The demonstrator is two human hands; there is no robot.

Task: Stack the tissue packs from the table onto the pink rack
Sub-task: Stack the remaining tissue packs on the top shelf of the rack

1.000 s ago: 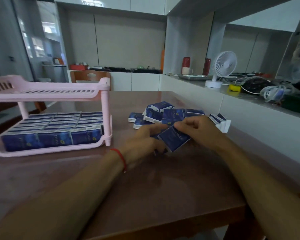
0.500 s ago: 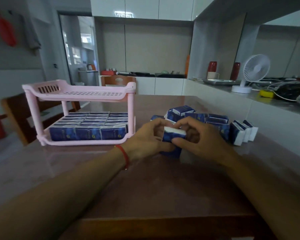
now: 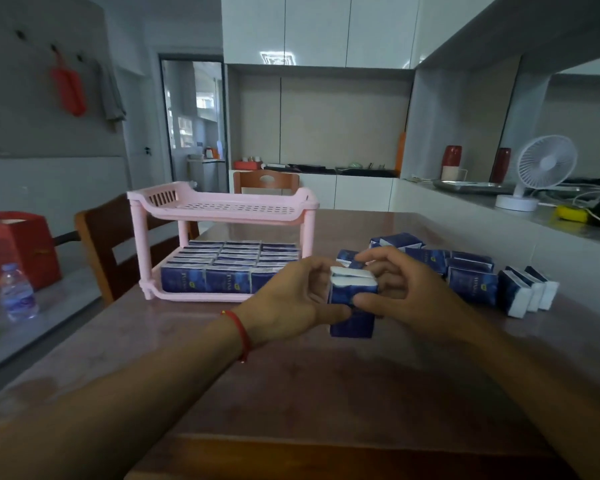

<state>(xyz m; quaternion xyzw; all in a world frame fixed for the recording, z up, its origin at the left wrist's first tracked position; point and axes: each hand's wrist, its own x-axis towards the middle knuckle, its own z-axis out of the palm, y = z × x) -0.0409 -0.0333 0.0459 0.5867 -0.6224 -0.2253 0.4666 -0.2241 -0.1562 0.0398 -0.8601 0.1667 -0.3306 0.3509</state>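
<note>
held packs: small bundle of blue tissue packs (image 3: 352, 299), upright, white ends up, gripped between both hands just over the worktop, a little right of centre; the exact count in the bundle can't be read, looks like a few pressed together
left hand: left hand (image 3: 291, 299) wrapped on the bundle's left side, fingers curled round it, thumb underneath-front; red string on the wrist
right hand: right hand (image 3: 399, 289) clamped on the bundle's right side, fingers arched over the top edge, thumb on the front face
loose pile: remaining tissue packs (image 3: 465, 271) on the worktop behind and right of the hands, some standing, some tipped; three more stand on end at the far right (image 3: 530, 292)
rack: pink rack (image 3: 222, 209), two tiers, left of the hands, near but not touching them
lower tier: full layer of packs (image 3: 222, 268), tidy rows, front row showing labels; looks filled edge to edge
upper tier: slotted shelf, no packs visible on it
done so far: judged roughly half, bottom tier loaded
left to do: this bundle plus the pile at right still need to go on; top tier is the likely place, since the lower one appears to have no room
step in hand: judged squaring up a handful before carrying it left to the rack
worktop: brown glossy worktop (image 3: 291, 393), carries rack and packs
surroundings: wooden chair (image 3: 97, 237) behind the rack's left; water bottle (image 3: 16, 292) and red box (image 3: 18, 244) far left; white fan (image 3: 537, 171) on the counter at right
</note>
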